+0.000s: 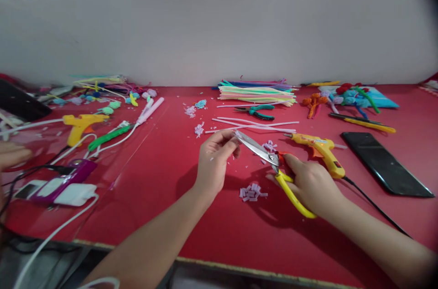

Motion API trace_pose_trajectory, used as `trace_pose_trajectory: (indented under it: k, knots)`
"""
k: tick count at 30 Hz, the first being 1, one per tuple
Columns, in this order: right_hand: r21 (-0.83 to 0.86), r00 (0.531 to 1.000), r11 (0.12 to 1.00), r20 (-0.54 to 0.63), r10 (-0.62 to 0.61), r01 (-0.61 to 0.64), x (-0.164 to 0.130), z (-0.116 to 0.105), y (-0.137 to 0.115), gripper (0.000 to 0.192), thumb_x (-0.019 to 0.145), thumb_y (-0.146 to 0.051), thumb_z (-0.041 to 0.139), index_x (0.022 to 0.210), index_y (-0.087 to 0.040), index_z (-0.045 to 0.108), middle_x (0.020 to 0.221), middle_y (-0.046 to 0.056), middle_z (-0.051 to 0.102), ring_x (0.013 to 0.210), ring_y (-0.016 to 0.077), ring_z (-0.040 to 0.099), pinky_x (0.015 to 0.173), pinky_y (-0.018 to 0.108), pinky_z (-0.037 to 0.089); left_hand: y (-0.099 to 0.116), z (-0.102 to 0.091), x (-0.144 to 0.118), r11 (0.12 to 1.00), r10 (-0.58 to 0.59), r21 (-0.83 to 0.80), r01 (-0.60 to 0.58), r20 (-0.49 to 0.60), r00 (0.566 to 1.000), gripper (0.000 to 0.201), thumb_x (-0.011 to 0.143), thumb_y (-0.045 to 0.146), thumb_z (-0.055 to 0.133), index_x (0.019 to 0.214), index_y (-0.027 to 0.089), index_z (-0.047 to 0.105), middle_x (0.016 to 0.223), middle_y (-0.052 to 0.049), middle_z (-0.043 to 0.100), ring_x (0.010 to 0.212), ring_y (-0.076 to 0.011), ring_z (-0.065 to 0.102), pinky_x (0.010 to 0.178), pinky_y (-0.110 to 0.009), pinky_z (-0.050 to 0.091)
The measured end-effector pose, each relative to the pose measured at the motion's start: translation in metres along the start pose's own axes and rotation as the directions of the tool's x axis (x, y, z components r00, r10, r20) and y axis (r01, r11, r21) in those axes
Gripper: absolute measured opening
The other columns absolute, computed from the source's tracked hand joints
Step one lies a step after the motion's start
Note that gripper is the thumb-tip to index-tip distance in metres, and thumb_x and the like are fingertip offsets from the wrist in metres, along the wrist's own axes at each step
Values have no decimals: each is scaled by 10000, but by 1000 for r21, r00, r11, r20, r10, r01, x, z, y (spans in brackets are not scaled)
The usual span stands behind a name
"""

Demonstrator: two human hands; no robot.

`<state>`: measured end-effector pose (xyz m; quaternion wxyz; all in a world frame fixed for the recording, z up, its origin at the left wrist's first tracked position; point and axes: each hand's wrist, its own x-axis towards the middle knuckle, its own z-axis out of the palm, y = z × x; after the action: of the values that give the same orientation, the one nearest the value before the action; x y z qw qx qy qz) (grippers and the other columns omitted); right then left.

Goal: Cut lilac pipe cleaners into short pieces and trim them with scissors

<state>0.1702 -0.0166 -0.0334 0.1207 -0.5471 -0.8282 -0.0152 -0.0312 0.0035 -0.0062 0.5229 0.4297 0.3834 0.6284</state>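
Note:
My right hand (313,184) grips a pair of scissors (256,147) with yellow and orange handles, the blades pointing up and left. At their tips, the fingers of my left hand (217,154) are pinched together; whatever small pale bit is between them is too small to make out. Below the blades lies a small pile of cut lilac pieces (252,192). More lilac pieces (269,146) sit behind the scissors. Several lilac pipe cleaners (253,126) lie just beyond my hands, and lilac fluff (199,129) is scattered to their left.
Teal pliers (258,110) lie before a bundle of pipe cleaners (256,93). On the right are a yellow glue gun (320,148), a black phone (385,161) and pipe-cleaner flowers (352,95). Leftward are another glue gun (80,126), a purple power strip (66,179) and another person's hand (13,154).

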Motion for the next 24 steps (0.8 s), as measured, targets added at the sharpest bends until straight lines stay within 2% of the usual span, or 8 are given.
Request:
trace_pose_trajectory:
  k: [4, 9, 18, 24]
  knots:
    - [-38, 1000, 999, -19, -6, 5, 0, 0, 1, 327, 801, -475, 351, 760, -175, 476, 479, 14, 509, 436, 153, 487, 450, 247, 176, 1, 0, -1, 1000, 16, 8, -16, 34, 999, 53, 715, 182, 588, 765, 173, 607, 622, 24, 531, 538, -62, 475, 515, -193, 381]
    - [-63, 1000, 998, -18, -17, 15, -1, 1, 2, 317, 809, -453, 339, 784, -170, 479, 512, 25, 531, 458, 160, 496, 463, 256, 172, 3, 0, -1, 1000, 2, 8, -3, 28, 1000, 61, 702, 201, 601, 755, 172, 608, 617, 23, 526, 536, -64, 473, 516, -195, 388]
    - [-89, 1000, 996, 18, -9, 10, -1, 1, 3, 290, 804, -456, 356, 718, -191, 436, 506, 19, 519, 464, 162, 493, 461, 262, 178, 3, 0, -1, 1000, 9, 9, -10, 35, 999, 73, 702, 203, 604, 768, 174, 613, 627, 19, 535, 542, -66, 478, 522, -197, 395]
    - [-74, 1000, 997, -6, -12, 11, -2, 2, 3, 314, 812, -464, 326, 716, -190, 447, 488, 12, 494, 439, 150, 464, 455, 260, 171, 4, 0, -2, 1000, 11, 27, -12, 35, 999, 59, 705, 199, 597, 758, 175, 608, 617, 21, 529, 543, -68, 476, 527, -199, 404]
